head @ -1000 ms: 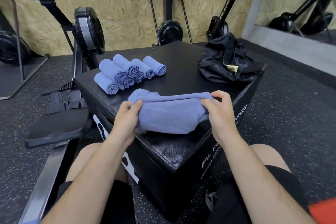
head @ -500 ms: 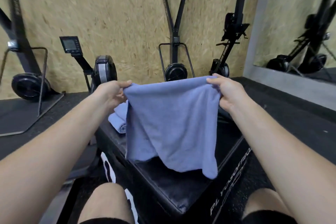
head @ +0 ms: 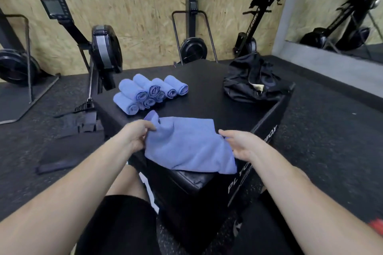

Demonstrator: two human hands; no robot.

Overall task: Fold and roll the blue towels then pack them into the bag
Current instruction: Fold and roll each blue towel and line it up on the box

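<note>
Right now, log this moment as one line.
left hand pinches towel corner | right hand touches towel edge | towel on box | bag untouched

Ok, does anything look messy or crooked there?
Only the loose towel: it lies rumpled and askew on the near corner of the box. One edge hangs over the side, and a corner pokes up by the left hand. The rolled towels sit in a tidy pile behind it.
</note>
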